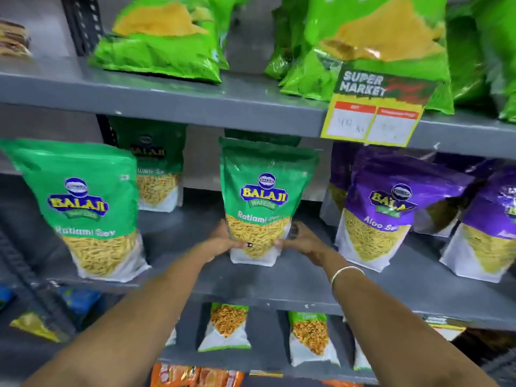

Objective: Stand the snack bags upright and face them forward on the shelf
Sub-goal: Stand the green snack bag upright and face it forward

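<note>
Holding the centre Ratlami Sev bag upright on the middle shelf

Both hands gripped the green Ratlami Sev bag (258,202) low down, at its base corners. Left hand (220,243) clasped the bag's lower left edge, thumb laid across the front of the clear window. Right hand (300,243) clasped the lower right edge, fingers curled round the side; a thin bangle (346,273) sat on that wrist.

The bag stood upright on the grey middle shelf (293,277), set back from the front lip, its face square to the camera. Top half green, with a blue and yellow "Balaji Wafers" badge and "Ratlami Sev" printed beneath. Lower half showed thin yellow strands behind a clear panel that tapered downward, framed in white at the bottom. Top seal looked flat and slightly creased.

To the left of the held bag, a matching green bag (83,210) stood nearer the lip, leaning a little. Behind that, another green bag (156,171) sat further back. To the right of the held bag, purple Aloo Sev bags (391,213) stood in a row, facing forward. Above and right of the held bag, a yellow price tag (374,115) reading "Super Market" hung from the upper shelf edge; its handwriting was unreadable.
</note>
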Available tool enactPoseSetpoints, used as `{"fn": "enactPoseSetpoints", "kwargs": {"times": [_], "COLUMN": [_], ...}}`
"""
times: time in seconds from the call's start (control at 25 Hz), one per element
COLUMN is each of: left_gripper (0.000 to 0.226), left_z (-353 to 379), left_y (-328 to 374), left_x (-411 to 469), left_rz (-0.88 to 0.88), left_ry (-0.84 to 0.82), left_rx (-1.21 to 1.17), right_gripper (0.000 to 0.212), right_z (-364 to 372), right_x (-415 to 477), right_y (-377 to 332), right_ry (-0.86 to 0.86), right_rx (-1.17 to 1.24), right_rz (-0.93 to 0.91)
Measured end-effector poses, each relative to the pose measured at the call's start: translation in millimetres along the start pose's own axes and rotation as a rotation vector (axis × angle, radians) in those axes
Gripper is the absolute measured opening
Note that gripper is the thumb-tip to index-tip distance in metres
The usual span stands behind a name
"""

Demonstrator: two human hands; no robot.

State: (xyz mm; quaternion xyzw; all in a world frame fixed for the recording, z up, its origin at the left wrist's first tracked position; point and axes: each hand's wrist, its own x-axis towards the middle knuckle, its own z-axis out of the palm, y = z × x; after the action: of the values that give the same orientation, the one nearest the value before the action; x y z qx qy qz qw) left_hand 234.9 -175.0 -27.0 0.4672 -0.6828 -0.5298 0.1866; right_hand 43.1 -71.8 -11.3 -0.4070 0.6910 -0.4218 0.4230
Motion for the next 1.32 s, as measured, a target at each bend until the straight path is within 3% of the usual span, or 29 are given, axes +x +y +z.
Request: {"fn": "enactPoseSetpoints", "kwargs": {"times": [0.16,0.28,0.56,1.16,1.32], "left_gripper": [0.071,0.067,0.061,0.062,0.065], "left_z": [8,7,5,5,4], "left_y": [-7,-9,-15,-16,-6], "left_x": [-10,-28,-66,-71,-78], "left_rz": [-0.002,0.011,0.000,0.002,-0.034], "left_ry": [0.094,0.072,0.039,0.030,-0.051], "left_rx": [-0.042,-0.055,0.039,0.041,0.006], "right_gripper": [0.060,0.056,0.066,0.069,0.076], "right_z": [20,29,39,40,38], "right_x": [-4,-19,-62,-66,-63], "right_y": [2,5,6,9,7], "right_ry": [-0.055,-0.020,0.055,0.070,0.034], "right_rx": [0.138,0.170,0.079,0.022,-0.015], "right_rz": [-0.132,-0.136,-0.007,0.015,0.027]}}
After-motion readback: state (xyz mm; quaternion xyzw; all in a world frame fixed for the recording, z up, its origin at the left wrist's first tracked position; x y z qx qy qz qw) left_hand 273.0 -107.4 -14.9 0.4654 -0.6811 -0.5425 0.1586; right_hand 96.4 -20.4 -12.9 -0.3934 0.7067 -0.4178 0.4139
